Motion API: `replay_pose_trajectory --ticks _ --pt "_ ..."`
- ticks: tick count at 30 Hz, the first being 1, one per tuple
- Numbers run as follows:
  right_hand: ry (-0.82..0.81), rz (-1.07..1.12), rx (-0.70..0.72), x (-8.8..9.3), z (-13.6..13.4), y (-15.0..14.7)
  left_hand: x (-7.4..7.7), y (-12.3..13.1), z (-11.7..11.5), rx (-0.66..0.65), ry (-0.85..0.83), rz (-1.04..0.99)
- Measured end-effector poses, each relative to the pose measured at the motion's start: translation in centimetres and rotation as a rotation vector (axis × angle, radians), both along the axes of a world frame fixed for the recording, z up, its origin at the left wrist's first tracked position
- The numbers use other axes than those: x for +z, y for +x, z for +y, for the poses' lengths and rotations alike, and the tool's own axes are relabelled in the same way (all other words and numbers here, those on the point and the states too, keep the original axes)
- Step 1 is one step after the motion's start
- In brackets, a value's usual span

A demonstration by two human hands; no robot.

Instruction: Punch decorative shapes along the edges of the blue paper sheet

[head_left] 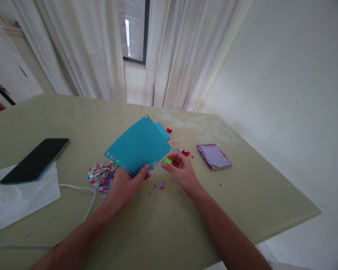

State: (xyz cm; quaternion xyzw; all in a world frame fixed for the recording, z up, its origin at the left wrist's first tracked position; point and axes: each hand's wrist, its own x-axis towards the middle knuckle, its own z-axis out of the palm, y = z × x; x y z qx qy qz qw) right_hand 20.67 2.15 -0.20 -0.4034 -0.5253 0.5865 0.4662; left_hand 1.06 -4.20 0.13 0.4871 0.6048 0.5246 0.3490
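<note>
Some confetti [100,177] lies on the surface [259,198] beside the left hand [125,183], whose fingers pinch the near edge of a raised blue sheet [136,144]. Near the sheet's right corner, the right hand [183,170] has its fingers closed around a green object [167,161]. Beyond, a pad [214,156] lies right; farther sits a red toy [169,129].

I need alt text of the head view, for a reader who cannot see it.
A person's left hand holds a blue paper sheet with holes along its lower edge, and the right hand holds a small bright-green object near it. On the green table lie a multicoloured confetti heap, a black phone and a lilac paper stack.
</note>
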Motion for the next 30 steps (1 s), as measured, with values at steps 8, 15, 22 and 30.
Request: replay_pose_trajectory --ticks 8,15,22,30 --pt "0.412 -0.534 -0.163 -0.3 3.9 2.0 0.8 -0.5 0.0 0.055 -0.002 -0.004" --pt "0.581 -1.213 -0.153 -1.0 7.1 1.4 0.8 -1.5 0.5 0.134 0.037 -0.031" --pt "0.846 -1.099 -0.034 -1.3 4.9 -1.3 1.4 -2.1 0.5 0.267 0.083 0.026" --pt "0.734 -1.053 0.302 -1.4 2.0 -3.3 1.5 -1.8 0.2 0.256 0.069 -0.001"
